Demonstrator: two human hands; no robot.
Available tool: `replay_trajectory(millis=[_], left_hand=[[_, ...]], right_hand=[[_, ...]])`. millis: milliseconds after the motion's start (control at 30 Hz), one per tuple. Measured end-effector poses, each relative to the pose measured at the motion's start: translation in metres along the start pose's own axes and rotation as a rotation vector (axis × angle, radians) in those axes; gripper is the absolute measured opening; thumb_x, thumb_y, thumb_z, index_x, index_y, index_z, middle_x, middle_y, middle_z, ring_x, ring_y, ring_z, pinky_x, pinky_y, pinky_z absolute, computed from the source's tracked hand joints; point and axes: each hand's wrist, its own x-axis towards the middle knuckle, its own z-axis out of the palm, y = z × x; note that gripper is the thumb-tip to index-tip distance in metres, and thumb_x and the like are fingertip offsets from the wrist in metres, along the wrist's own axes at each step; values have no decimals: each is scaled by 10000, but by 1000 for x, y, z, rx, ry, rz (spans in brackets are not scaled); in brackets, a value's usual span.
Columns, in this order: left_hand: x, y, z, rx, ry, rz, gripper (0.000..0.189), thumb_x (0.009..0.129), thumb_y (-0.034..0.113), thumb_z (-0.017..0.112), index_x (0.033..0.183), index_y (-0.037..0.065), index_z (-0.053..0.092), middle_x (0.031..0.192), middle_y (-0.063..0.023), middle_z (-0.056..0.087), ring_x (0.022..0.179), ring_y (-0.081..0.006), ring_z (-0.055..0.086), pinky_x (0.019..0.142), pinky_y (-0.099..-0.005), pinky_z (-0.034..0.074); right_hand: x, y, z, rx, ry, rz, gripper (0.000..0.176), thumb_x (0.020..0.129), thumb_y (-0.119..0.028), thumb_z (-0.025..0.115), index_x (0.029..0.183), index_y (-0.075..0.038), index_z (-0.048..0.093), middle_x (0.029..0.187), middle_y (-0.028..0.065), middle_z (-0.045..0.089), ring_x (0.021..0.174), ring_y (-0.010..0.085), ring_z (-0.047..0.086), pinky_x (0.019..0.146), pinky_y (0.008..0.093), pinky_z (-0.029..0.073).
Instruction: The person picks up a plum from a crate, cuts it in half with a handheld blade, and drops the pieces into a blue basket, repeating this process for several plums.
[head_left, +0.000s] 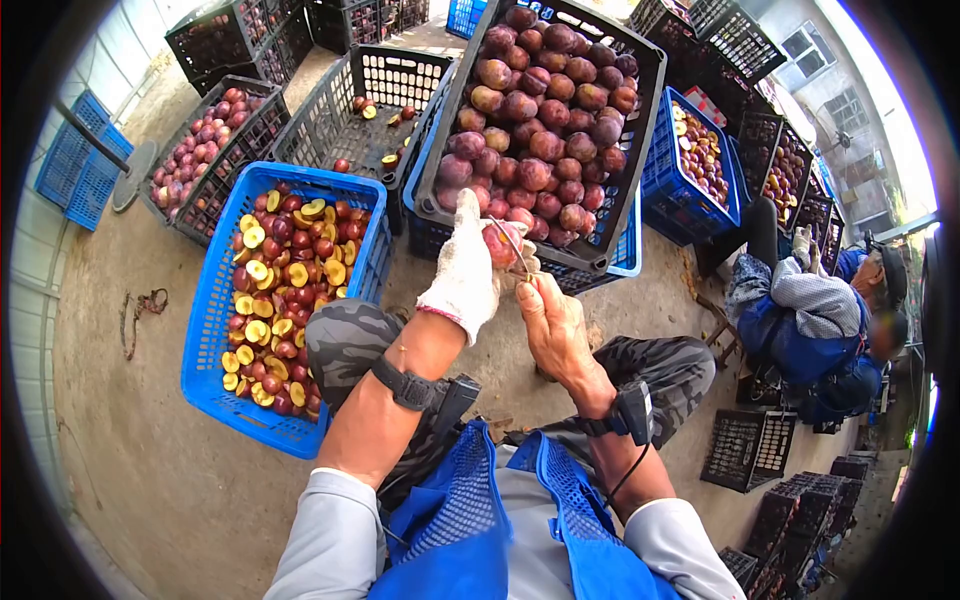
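A white glove covers my left hand (465,265), whose fingers are wrapped round a red plum (502,245) in front of the black crate. My bare right hand (553,318) is pinched on a thin metal tool (517,255), and the tool's curved end lies against the plum. Just beyond both hands, a black crate (647,150) full of whole plums (545,120) rests on a blue one. To the left stands a blue crate (205,330) holding halved plums (290,290) with yellow flesh.
Behind are a black crate (300,135) with a few plum pieces and another (262,140) of whole plums. A blue crate (662,215) of cut fruit stands right. Another person (810,310) sits at the far right. Stacked crates (235,45) stand at the back left.
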Motion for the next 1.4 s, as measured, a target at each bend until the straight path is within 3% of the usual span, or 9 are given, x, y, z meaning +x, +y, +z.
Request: replay_trajectory(millis=[400, 467, 533, 600, 733, 1000, 1167, 1233, 1400], left_hand=[[12, -5, 1, 276, -62, 65, 809, 932, 770, 450, 928, -10, 665, 695, -122, 649, 603, -271, 640, 596, -388, 555], [7, -5, 2, 324, -82, 54, 769, 949, 739, 459, 1005, -6, 642, 804, -143, 678, 667, -285, 657, 664, -434, 570], [-15, -5, 12, -56, -356, -1, 652, 1014, 625, 449, 1107, -1, 602, 987, -173, 688, 799, -307, 674, 798, -483, 567], [-13, -9, 11, -58, -532, 77, 413, 1062, 324, 485, 1288, -17, 538, 1156, -191, 660, 990, -332, 665, 962, -506, 519], [-22, 8, 14, -72, -507, 121, 270, 1010, 177, 599, 1206, -8, 607, 1137, -134, 672, 1018, -240, 663, 927, -439, 561], [-47, 32, 0, 641, -537, 220, 402, 894, 66, 711, 1265, -62, 624, 1123, -99, 699, 982, -138, 651, 870, -300, 543], [-56, 29, -3, 1259, -722, 314, 455, 830, 115, 757, 1237, -53, 643, 1100, -107, 716, 1007, -169, 660, 939, -324, 525], [-53, 29, -5, 1587, -860, 368, 574, 804, 112, 768, 1329, -36, 589, 1099, -110, 703, 1026, -164, 648, 948, -312, 514], [-35, -5, -5, 661, -530, 256, 658, 899, 128, 745, 1459, -28, 438, 1091, -80, 669, 998, -139, 636, 940, -311, 514]], right_hand=[[-3, 21, 52, 62, 288, 4, 192, 1048, -214, 531, 1028, -25, 557, 784, 245, 624, 696, 475, 613, 594, 499, 464], [-3, 15, 41, 64, 212, 97, 207, 1054, -224, 520, 1017, -29, 579, 779, 235, 624, 689, 458, 617, 611, 467, 475], [2, 9, 25, 238, 216, 203, 242, 1060, -240, 516, 985, -23, 593, 715, 164, 603, 628, 341, 619, 612, 425, 475], [8, 4, 21, 242, 307, 124, 268, 1065, -261, 516, 967, -22, 590, 702, 137, 597, 614, 272, 603, 611, 407, 474], [11, -6, 9, 354, 220, 134, 298, 1071, -295, 509, 1009, -22, 611, 681, 105, 555, 606, 205, 522, 607, 380, 463], [7, -7, -75, 394, -424, 308, 364, 1086, -374, 479, 826, -118, 487, 673, -93, 392, 592, 26, 320, 509, 230, 274], [5, -7, -104, 45, -753, 434, 443, 1057, -440, 495, 861, -48, 559, 685, -26, 498, 624, 92, 438, 540, 300, 392], [-9, 6, -89, 168, -692, 474, 440, 1062, -438, 487, 852, -56, 554, 681, -33, 490, 607, 87, 432, 531, 292, 382], [-38, 20, -21, 790, -188, 502, 411, 1089, -475, 418, 877, -131, 494, 601, -36, 426, 462, 76, 386, 420, 246, 315]])
